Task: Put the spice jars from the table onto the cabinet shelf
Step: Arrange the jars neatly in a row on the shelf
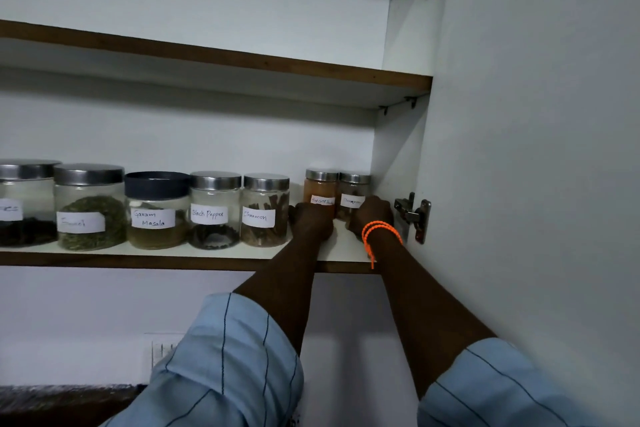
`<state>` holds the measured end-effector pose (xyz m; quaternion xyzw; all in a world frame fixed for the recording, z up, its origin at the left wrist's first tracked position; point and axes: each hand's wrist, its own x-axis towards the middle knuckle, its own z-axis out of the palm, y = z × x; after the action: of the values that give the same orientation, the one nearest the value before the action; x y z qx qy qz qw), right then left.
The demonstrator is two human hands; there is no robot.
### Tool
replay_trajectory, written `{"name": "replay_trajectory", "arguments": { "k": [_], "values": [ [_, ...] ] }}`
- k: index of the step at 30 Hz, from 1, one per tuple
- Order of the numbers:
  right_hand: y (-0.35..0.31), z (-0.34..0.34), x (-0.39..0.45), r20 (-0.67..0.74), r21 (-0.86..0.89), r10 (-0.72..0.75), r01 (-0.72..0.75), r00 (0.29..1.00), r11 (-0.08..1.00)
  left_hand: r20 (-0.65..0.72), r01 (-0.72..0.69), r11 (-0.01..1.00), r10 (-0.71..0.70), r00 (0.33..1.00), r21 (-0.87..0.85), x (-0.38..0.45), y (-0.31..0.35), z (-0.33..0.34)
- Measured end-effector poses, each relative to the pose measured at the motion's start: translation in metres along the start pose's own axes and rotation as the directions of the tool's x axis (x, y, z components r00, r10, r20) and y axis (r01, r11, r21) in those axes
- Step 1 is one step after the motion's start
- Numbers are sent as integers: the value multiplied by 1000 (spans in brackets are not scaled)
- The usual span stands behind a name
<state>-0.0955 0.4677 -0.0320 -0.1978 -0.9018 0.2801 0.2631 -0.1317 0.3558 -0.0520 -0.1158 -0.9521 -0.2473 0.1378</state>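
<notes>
Both my arms reach up to the right end of the lower cabinet shelf (173, 255). My left hand (311, 218) wraps the base of a small orange-filled spice jar (320, 185) with a steel lid. Beside it, my right hand (372, 215), with orange cords on the wrist, grips a small brown spice jar (353, 189) against the cabinet's right wall. Both jars stand upright at the back of the shelf, their lower halves hidden by my fingers. No table is in view.
Left of my hands a row of larger labelled jars fills the shelf: Cinnamon (265, 210), Black Pepper (214, 210), Garam Masala (156, 210), a green-seed jar (90, 206) and one at the edge (24, 201). The open door (536, 149) and its hinge (414, 215) stand close on the right.
</notes>
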Motion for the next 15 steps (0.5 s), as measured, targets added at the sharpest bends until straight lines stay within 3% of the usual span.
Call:
{"name": "replay_trajectory", "arguments": {
  "k": [2, 9, 12, 15],
  "values": [
    [0, -5, -10, 34, 4, 5, -5, 999, 1000, -62, -64, 996, 67, 996, 62, -16, 0, 0],
    [-2, -22, -48, 85, 59, -66, 61, 994, 996, -28, -164, 986, 164, 986, -4, -71, -4, -14],
    [-9, -22, -67, 123, 110, -173, 160, 977, 981, -173, -236, 969, 221, 960, -71, -102, -24, -31],
    [-22, -12, -92, 117, 225, -250, 219, 961, 949, -487, -327, 928, 206, 849, -179, -139, -59, -48]
  ]
}}
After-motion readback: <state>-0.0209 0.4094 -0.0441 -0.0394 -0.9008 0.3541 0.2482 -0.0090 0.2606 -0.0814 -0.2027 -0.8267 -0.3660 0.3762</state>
